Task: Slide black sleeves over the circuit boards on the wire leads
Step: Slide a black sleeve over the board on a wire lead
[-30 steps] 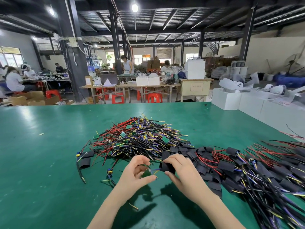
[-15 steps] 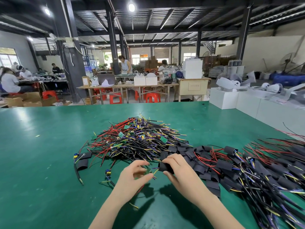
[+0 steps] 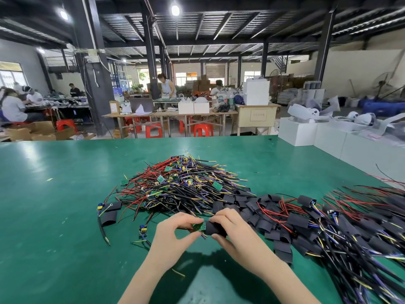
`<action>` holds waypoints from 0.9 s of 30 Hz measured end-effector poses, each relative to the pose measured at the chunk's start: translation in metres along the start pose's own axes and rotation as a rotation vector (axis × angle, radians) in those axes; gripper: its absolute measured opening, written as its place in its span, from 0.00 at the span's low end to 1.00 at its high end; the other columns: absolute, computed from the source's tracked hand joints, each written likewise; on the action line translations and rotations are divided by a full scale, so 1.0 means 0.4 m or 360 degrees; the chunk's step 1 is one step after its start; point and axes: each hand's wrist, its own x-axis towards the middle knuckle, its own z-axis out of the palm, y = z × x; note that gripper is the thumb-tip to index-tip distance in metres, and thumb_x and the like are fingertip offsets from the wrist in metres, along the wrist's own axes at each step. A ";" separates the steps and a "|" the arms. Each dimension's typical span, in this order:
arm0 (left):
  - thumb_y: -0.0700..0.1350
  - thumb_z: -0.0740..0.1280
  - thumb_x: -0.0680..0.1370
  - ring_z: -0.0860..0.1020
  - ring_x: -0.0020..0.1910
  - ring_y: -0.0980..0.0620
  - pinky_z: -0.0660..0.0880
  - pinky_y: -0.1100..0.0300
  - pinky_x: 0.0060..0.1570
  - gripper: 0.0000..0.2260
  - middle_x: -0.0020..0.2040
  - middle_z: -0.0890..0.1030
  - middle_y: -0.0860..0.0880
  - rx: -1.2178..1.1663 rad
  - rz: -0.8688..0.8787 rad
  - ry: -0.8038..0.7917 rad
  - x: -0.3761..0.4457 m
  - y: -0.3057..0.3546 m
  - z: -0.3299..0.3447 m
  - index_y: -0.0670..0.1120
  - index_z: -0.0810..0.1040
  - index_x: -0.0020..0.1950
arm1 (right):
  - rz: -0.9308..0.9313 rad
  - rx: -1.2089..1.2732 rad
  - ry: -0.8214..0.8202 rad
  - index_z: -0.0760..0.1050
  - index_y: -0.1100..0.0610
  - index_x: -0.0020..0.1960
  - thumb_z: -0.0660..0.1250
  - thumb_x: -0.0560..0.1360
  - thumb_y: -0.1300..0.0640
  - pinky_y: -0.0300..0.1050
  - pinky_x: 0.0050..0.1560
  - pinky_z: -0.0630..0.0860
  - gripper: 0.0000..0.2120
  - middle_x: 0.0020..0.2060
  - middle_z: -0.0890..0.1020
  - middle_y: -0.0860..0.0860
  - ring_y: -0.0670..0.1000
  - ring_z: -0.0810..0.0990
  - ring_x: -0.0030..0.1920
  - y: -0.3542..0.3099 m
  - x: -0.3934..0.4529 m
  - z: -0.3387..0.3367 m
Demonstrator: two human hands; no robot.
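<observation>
Sleeving a board right now
My left hand [image 3: 173, 232] pinches the green circuit board [image 3: 199, 226], right hand [image 3: 230, 229] grips the black sleeve [image 3: 215, 228]; next I'd push the sleeve over it.

The left hand [image 3: 173, 235] pinches a small green circuit board [image 3: 199, 226] between thumb and fingers, while the right hand [image 3: 235, 232] grips a black sleeve [image 3: 215, 228] whose open end meets the board's right edge above the green table [image 3: 54, 249]. Behind the hands lies a heap of unsleeved wire leads [image 3: 182, 185] in red, black, yellow and purple with green boards among them; to the right a pile of sleeved leads [image 3: 328, 227] spreads toward the table edge. Two loose flat sleeves [image 3: 109, 213] lie left of the heap, beside a separate small board with wires [image 3: 142, 229].
</observation>
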 end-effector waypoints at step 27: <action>0.38 0.75 0.72 0.83 0.48 0.53 0.78 0.63 0.52 0.13 0.49 0.85 0.52 -0.0246 -0.0276 -0.0291 0.006 -0.022 -0.009 0.51 0.83 0.53 | 0.0057 0.0156 -0.0021 0.76 0.53 0.59 0.70 0.73 0.53 0.27 0.58 0.62 0.15 0.53 0.74 0.45 0.39 0.69 0.54 0.012 0.002 -0.002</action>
